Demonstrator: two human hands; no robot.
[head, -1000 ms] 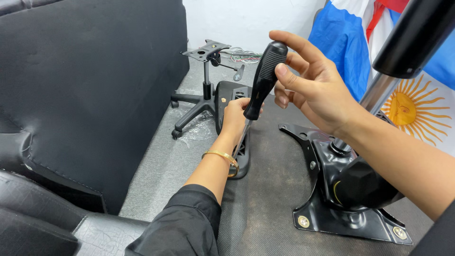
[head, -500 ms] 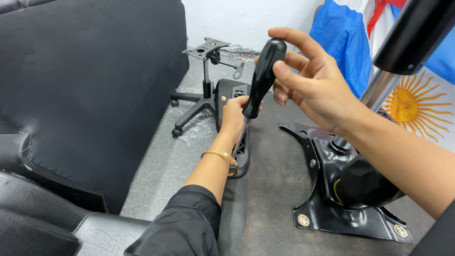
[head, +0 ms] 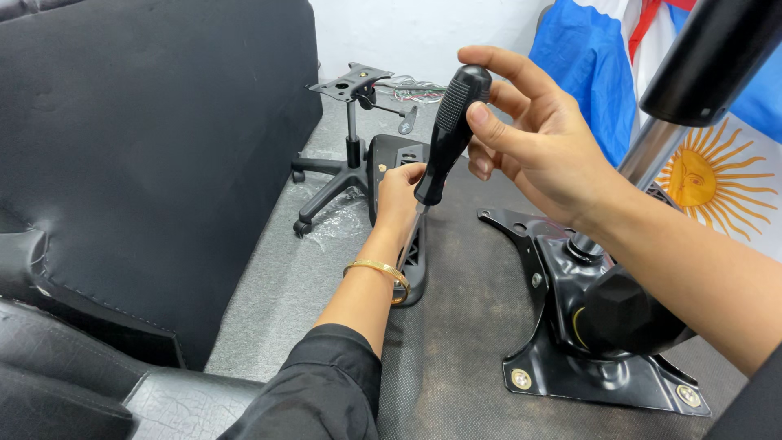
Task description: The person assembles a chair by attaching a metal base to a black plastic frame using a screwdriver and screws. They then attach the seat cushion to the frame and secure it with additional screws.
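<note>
I hold a screwdriver [head: 446, 138] in my right hand [head: 538, 143]. Its handle is black, thick and bumpy, and it stands almost straight up, leaning a little. My fingers wrap around the top of it. A thin metal rod comes out of the bottom and points down. My left hand [head: 399, 195] rests on a black plastic armrest part [head: 393, 159]. That part lies on the dark mat, and the rod goes down right beside it.

Open dark mat [head: 464, 326] at lower centre gives passing room between forearm and the black metal plate [head: 586, 358] at lower right. The black chair back [head: 155, 155] walls off the left; the chair base [head: 346, 167] blocks upper centre.
</note>
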